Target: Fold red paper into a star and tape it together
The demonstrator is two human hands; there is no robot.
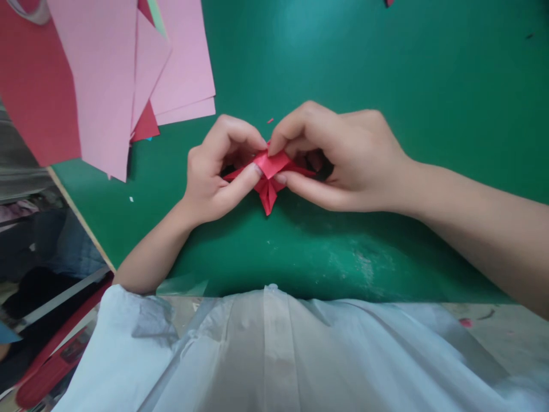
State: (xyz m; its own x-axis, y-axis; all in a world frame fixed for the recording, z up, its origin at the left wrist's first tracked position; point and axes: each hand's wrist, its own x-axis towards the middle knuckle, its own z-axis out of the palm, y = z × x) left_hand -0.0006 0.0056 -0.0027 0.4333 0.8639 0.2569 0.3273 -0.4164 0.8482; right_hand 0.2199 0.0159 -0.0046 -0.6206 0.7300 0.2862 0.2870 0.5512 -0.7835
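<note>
A folded red origami paper piece [269, 194] is held between both hands just above the green table [343, 68]. It has pointed tips to the left, to the right and toward me. My left hand [221, 171] pinches its left part, with the thumb pressed on the upper fold and the index finger behind. My right hand [343, 154] grips the other side, index fingertip on top of the fold and thumb along the lower edge. The remaining fingers of both hands are curled behind the paper and partly hidden.
Pink paper sheets [107, 74] and red sheets [38, 97] lie overlapping at the upper left, reaching the table's left edge. A roll-like white ring [36, 14] rests on them. Tiny paper scraps [270, 121] dot the tabletop. Clutter stands beyond the left edge.
</note>
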